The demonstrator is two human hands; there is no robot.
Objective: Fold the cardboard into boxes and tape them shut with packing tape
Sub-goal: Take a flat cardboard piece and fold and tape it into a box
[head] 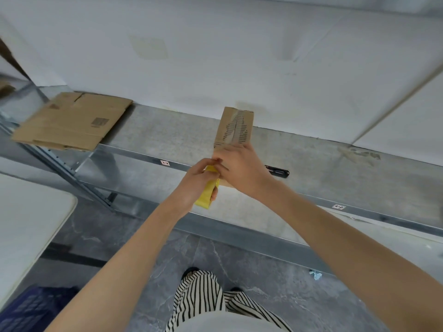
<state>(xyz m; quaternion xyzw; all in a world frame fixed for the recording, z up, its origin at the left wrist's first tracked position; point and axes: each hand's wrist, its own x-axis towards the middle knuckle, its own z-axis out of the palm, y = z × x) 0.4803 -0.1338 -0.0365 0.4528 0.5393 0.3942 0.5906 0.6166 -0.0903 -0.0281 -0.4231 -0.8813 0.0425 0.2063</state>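
One metal shelf [311, 164] runs under and beyond both hands, from far left to far right, with a white wall behind it. One white table [31, 224] stands well to the left of the left arm, with one dark blue crate [31, 310] below it. One pile of flattened cardboard [72, 121] lies on the shelf well to the left of the hands; how many sheets it holds cannot be told.

One folded box [236, 125] rests on the shelf directly beyond the hands. It is narrow, and its long axis runs away from the person toward the wall, leaning slightly right. A taped seam with black printed dashes follows that axis along the top face.

The two hands are together, fingertips touching at the box's near left corner. The right hand [242, 171] lies over the near end of the box, thumb on top and fingers bent over the left edge, holding it. The left hand [196, 180] is curled round one yellow tape roll [206, 195], just left of the box.

One black knife [278, 172] lies just right of the right hand. Two small labels [164, 162] [338, 207] sit on the shelf's front rail, one on either side of the arms.
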